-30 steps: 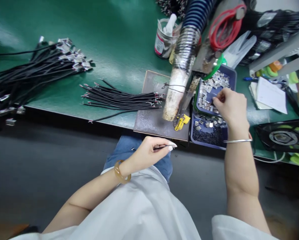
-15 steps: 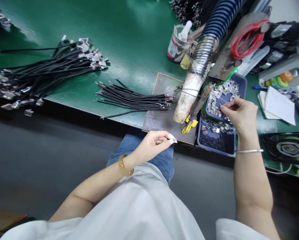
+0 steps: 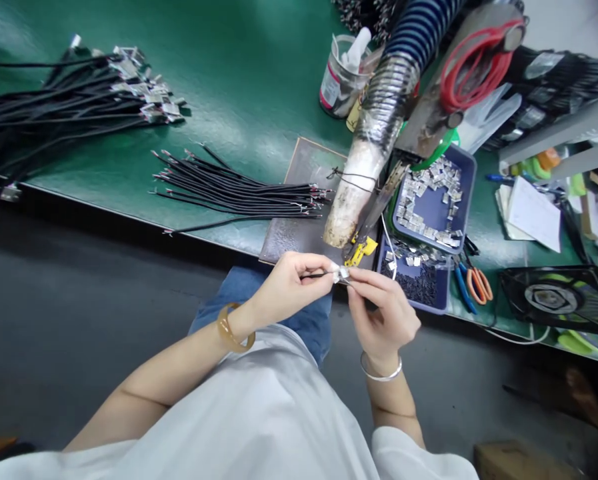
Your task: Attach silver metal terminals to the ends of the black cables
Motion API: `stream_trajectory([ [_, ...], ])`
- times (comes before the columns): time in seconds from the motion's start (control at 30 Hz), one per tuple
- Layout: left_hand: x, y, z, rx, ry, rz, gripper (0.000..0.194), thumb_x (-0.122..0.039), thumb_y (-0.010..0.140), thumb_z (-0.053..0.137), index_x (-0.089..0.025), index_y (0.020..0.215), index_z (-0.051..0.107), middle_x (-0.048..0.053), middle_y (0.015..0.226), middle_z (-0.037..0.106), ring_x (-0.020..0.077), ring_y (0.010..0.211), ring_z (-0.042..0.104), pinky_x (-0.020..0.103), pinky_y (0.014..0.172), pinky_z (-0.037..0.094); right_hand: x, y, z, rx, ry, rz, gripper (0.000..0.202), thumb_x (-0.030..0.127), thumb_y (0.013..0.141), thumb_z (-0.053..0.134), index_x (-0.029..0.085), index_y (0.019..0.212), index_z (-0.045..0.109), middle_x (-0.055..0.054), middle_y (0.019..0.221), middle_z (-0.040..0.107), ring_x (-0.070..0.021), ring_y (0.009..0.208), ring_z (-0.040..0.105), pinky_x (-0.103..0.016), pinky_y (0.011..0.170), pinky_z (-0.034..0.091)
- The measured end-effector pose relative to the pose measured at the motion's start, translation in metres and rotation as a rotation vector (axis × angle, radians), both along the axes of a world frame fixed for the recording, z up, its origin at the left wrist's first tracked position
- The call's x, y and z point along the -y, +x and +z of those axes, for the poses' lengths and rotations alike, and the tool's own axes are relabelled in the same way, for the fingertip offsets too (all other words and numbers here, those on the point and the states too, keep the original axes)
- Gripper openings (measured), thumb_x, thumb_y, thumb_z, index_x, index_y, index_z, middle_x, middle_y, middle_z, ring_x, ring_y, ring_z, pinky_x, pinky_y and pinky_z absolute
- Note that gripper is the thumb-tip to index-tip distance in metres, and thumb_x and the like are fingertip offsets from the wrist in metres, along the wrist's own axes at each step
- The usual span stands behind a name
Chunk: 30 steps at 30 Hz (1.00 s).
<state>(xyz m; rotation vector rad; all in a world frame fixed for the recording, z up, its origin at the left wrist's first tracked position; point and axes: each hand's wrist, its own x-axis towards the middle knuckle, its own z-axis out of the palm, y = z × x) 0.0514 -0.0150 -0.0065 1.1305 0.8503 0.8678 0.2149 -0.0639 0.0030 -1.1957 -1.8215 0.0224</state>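
Observation:
My left hand (image 3: 299,283) is closed in a pinch on a black cable (image 3: 313,275), with white wraps on the fingertips. At the cable's end is a small silvery metal shell (image 3: 344,272), pinched by my right hand (image 3: 385,312). The fingertips of both hands meet there and hide part of the joint. Beyond them, a bundle of cut black cables with bare wire ends (image 3: 243,193) lies partly on a brown board (image 3: 291,240). To the right, a blue tray (image 3: 467,193) holds many loose metal shells, above a second blue tray (image 3: 441,293) with small black pieces.
A soldering iron stand with yellow clip (image 3: 363,250) and a ribbed extraction hose (image 3: 399,73) hang over the board. Finished-looking cables with metal ends (image 3: 89,100) lie left. Pliers (image 3: 471,283), a fan (image 3: 553,298), papers (image 3: 536,213) and a jar (image 3: 336,87) stand about.
My right hand has come from the upper blue tray leftward and toward me, bringing a metal shell to the cable in my left hand. The pliers have come into sight. The view has shifted slightly.

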Motion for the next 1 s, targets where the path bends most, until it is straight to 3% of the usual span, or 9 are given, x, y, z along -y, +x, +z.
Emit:
stream_trajectory([
  [0.2,-0.003,0.001,0.000,0.004,0.033,0.053,0.017,-0.024,0.082,0.067,-0.011,0.081,0.078,0.007,0.080,0.074,0.0147,0.073,0.065,0.022,0.068,0.052,-0.004,0.008,-0.021,-0.305,-0.140,-0.011,0.016,0.008,0.090,0.063,0.022,0.097,0.064,-0.005,0.104,0.077,-0.0196,0.097,0.076,-0.035,0.081,0.064],
  [0.47,-0.007,0.004,-0.001,-0.083,0.099,0.093,0.017,-0.023,0.082,0.067,-0.011,0.075,0.078,0.003,0.066,0.064,0.0099,0.059,0.051,0.019,0.053,0.039,-0.009,0.009,-0.020,-0.132,-0.070,-0.015,0.020,0.005,0.085,0.068,0.023,0.093,0.064,-0.003,0.101,0.078,-0.0177,0.091,0.076,-0.033,0.081,0.064],
  [1.0,-0.012,0.005,-0.001,-0.094,0.091,0.117,0.017,-0.028,0.081,0.075,-0.013,0.077,0.080,0.003,0.063,0.065,0.0139,0.064,0.059,0.022,0.056,0.046,-0.019,0.009,-0.022,0.026,0.062,-0.056,0.024,0.005,0.083,0.073,0.025,0.096,0.066,-0.002,0.099,0.078,-0.0164,0.087,0.077,-0.028,0.078,0.065],
])
